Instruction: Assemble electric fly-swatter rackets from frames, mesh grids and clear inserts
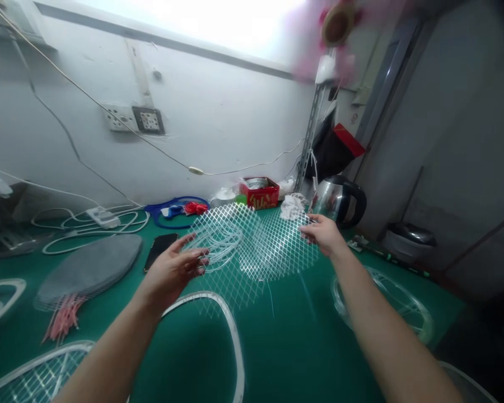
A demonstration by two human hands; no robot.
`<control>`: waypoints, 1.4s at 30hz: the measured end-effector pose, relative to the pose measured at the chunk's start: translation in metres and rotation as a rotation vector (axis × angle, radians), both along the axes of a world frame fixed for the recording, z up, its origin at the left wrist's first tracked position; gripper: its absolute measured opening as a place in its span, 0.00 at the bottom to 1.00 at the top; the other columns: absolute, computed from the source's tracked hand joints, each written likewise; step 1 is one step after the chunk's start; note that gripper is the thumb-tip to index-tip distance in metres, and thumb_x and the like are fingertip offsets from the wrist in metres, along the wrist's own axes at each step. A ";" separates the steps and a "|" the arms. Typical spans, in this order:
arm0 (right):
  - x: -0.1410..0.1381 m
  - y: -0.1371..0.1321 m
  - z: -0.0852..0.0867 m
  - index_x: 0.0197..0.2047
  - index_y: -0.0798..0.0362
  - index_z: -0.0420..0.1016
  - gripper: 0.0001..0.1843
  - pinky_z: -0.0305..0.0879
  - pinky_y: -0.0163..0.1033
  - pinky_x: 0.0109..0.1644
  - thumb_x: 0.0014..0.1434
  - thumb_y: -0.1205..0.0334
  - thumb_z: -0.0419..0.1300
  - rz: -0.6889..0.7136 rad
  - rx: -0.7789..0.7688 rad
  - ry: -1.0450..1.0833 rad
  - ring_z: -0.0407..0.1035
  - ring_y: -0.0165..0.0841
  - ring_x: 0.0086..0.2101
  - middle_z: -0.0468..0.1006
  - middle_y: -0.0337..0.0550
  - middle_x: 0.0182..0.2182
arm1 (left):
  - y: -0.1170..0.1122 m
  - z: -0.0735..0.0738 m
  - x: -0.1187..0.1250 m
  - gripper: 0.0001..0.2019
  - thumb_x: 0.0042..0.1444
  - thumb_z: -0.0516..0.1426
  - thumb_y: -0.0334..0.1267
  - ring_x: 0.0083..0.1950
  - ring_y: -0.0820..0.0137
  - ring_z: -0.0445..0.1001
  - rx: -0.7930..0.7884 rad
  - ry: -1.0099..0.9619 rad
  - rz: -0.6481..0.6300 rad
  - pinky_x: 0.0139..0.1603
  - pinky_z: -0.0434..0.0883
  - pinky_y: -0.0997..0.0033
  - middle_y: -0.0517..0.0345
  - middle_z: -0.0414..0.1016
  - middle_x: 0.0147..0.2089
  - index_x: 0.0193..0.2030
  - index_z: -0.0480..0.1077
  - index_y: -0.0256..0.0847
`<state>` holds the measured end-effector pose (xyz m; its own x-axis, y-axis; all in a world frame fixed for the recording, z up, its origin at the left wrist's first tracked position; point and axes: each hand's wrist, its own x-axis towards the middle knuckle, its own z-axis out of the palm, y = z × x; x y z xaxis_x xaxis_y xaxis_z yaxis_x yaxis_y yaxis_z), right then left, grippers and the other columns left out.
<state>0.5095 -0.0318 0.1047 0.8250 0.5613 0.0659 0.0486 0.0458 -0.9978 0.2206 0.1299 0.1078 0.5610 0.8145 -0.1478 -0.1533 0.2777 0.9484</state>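
hold the clear netting [279, 249] lightly spread above the green table [294, 341], pinched at the right edge by the right hand [324, 235], with the left hand [175, 268] half-curled opposite, impossible to tell whether gripping, tensioning evenly to avoid creases

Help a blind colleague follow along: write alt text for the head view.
A right hand holds a clear mesh over a green table, the left hand at its other side. Nearby are a white frame, phone and kettle.
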 end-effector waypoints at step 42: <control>-0.194 0.001 -0.076 0.50 0.61 0.72 0.26 0.62 0.36 0.35 0.46 0.63 0.61 0.568 -0.635 -0.414 0.67 0.32 0.29 0.74 0.42 0.28 | -0.035 -0.069 -0.127 0.28 0.39 0.62 0.40 0.23 0.65 0.72 0.107 0.844 -0.074 0.22 0.71 0.68 0.64 0.67 0.21 0.49 0.61 0.36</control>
